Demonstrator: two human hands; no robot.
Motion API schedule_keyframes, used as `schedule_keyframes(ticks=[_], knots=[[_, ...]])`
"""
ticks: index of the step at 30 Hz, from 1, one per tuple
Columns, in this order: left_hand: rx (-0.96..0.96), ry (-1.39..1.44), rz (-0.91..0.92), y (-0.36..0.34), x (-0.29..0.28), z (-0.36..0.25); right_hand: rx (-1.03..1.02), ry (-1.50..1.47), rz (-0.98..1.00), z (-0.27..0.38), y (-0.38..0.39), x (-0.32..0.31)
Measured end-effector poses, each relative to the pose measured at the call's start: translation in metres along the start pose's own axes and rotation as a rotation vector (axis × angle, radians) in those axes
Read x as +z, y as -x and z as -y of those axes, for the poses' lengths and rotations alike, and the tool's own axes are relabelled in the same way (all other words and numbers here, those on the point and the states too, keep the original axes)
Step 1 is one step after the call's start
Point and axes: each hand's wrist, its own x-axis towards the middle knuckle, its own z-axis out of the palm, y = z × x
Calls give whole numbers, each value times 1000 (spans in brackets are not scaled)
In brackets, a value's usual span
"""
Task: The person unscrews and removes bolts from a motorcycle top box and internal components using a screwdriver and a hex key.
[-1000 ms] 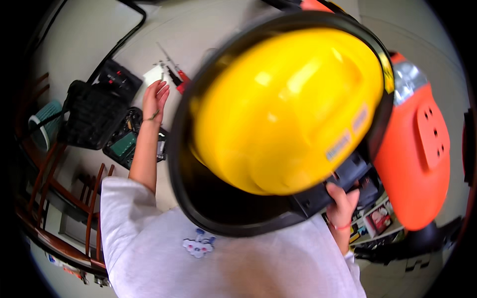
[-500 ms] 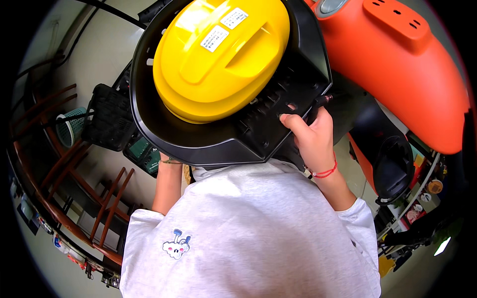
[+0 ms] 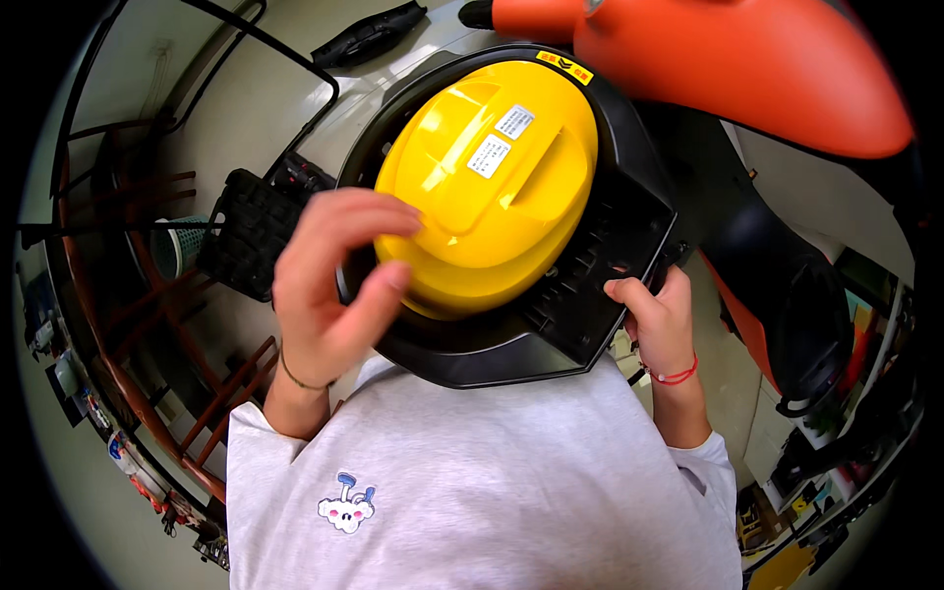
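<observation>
A rounded yellow shell, like a helmet (image 3: 472, 206), with two white labels and a recessed groove, rests inside a black plastic tub (image 3: 472, 369). My right hand (image 3: 661, 320) grips the tub at its right corner, thumb on top and fingers curled beneath the edge. Over the tub's left rim is my left hand (image 3: 339, 280), slightly blurred, its thumb and fingers apart and curved. Its fingertips overlap the yellow shell's left side in the picture; whether they touch it I cannot tell. No object shows in that hand.
An orange-red scooter-like body (image 3: 728, 74) lies across the far right, with a black seat-like part (image 3: 787, 295) below it. At left are a black moulded case (image 3: 246, 231), a pale green basket (image 3: 177, 246) and wooden chair frames. A black elongated piece (image 3: 369, 34) lies on the floor ahead.
My left hand has come from under the tub's near left edge up over its rim beside the yellow shell. The tub appears lower and farther right; my right hand keeps its grip.
</observation>
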Motion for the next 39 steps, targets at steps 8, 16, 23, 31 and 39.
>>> schedule_keyframes(ticks=[8, 16, 23, 31, 39], knots=[[37, -121, 493, -18, 77, -35, -247, 296, -2, 1, 13, -30], [650, -528, 574, -57, 123, -7, -222, 531, 23, 44, -2, -29], [523, -433, 391, -57, 146, 15, -286, 660, 11, 59, -19, -17], [428, -428, 245, -68, 129, 26, -532, 818, -90, 83, -29, 11], [449, -478, 288, -81, 107, 29, -659, 929, -176, 97, -33, 33]])
